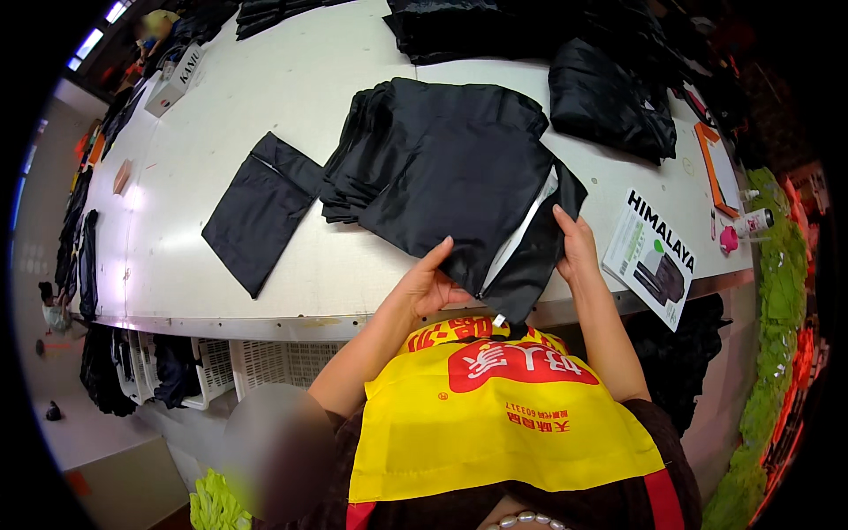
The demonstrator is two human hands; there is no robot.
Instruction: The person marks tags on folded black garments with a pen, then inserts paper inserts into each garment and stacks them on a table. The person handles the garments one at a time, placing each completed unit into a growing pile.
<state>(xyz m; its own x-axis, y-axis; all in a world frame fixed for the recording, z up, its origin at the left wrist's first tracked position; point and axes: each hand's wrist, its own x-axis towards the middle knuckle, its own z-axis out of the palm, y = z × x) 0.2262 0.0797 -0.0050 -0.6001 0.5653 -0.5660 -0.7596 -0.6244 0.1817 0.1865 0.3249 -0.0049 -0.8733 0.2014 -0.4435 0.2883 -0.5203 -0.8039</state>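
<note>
Both my hands grip a black fabric piece (517, 296) at the table's near edge. A narrow white strip shows along a slanting slit in it, and a small white tag hangs at its lower tip. My left hand (431, 287) pinches the near-left edge, thumb on top and fingers partly under the cloth. The right side is held by my right hand (576, 243), thumb above, fingers mostly hidden beneath. Just beyond lies a stack of black fabric pieces (371, 146), overlapping the held one. Left of the stack, a separate folded black piece (261, 216) lies flat.
The white table (336, 300) carries more black fabric piles (609, 97) at the back. To the right are a printed bag (649, 256), an orange-edged box (717, 172) and a small bottle (755, 221). White plastic crates (283, 362) stand below; green fabric (768, 265) is heaped far right.
</note>
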